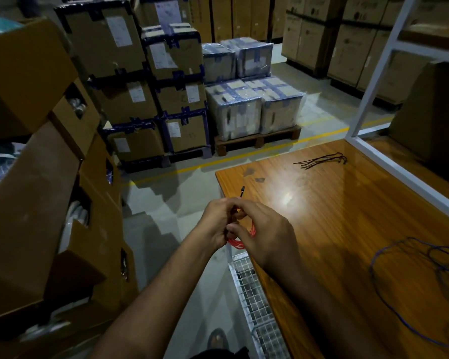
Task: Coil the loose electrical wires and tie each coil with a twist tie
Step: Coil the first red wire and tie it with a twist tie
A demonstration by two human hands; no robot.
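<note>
Progress looks partial: left hand (215, 224) and right hand (265, 234) clamp their grip on the red coil (240, 242), its tie unfinished, while the purple wire (410, 268) at 4 o'clock lies loose on the tabletop (335, 203).

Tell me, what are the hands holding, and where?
Both hands, left and right, grip the coiled orange electrical wire at its upper side, where a thin black twist tie sticks up.

Dim warehouse light leaves one bright glare spot on the glossy orange-brown wooden tabletop (347, 229). A white metal shelving frame (379, 73) rises along its far right edge. Stacked brown cardboard cartons (31, 177) crowd the left; plastic-wrapped boxes (254, 104) sit on a wooden pallet (257, 141) beyond the grey concrete floor (166, 203) with its yellow painted line (244, 154).
</note>
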